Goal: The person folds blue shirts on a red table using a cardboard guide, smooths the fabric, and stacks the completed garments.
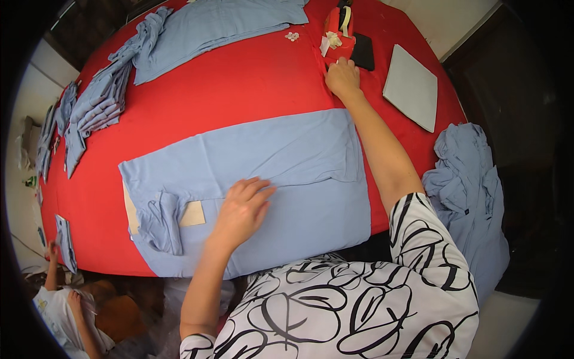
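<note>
A light blue shirt (pixel 239 149) lies partly folded on the red-covered table in front of me, its upper layer turned over toward the far side. My left hand (pixel 242 209) is over the shirt's middle, fingers stretched and slightly apart, a little blurred. At the shirt's left end a cream card (pixel 193 213) shows beneath a bunched sleeve or collar part (pixel 162 221). My right hand (pixel 344 78) reaches to the far right, against the near side of a red tape dispenser (pixel 339 45). Its fingers are curled, and what they hold, if anything, is hidden.
Folded blue garments (pixel 101 105) and a spread blue garment (pixel 209 30) lie at the back left. A black flat object (pixel 363 52) and a grey-white board (pixel 411 87) sit at the right. Blue garments hang in a heap (pixel 466 191) beyond the right edge. Another person (pixel 72 317) is at lower left.
</note>
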`<state>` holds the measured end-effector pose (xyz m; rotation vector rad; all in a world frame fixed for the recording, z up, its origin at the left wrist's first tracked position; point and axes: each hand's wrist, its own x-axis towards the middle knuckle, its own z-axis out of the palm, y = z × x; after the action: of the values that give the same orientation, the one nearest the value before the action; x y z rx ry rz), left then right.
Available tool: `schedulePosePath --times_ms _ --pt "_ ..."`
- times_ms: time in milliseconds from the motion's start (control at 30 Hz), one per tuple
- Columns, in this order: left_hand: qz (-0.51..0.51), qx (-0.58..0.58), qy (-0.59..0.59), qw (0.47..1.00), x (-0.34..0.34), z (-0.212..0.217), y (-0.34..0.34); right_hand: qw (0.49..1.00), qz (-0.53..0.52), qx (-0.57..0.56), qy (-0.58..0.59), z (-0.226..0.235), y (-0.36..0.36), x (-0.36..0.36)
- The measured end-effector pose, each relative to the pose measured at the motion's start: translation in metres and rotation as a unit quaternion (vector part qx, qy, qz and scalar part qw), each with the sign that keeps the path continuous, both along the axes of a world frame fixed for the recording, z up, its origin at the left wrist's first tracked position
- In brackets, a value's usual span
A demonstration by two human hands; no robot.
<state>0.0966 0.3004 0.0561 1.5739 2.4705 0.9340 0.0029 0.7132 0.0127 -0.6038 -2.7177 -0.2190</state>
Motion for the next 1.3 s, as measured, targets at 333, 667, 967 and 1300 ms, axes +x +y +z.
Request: schedulePosePath --times_ms 333,667,967,1300 --pt "-0.008 0.128 -0.154 0.980 -0.001 -0.034 0.202 0.985 0.028 -0.172 -0.014 0.004 0.009 0.110" --pt "0.017 0.128 -0.127 0.983 -0.010 -0.062 0.258 0.907 -0.065 -0.406 0.089 -0.013 0.055 0.196" --pt "0.027 0.109 -0.190 0.975 -0.024 -0.052 0.258 0.787 0.001 -0.607 0.109 0.008 -0.007 0.211" --pt "0.009 0.054 -0.310 0.949 -0.039 -0.045 0.260 0.875 -0.010 -0.483 0.003 0.034 -0.029 0.197"
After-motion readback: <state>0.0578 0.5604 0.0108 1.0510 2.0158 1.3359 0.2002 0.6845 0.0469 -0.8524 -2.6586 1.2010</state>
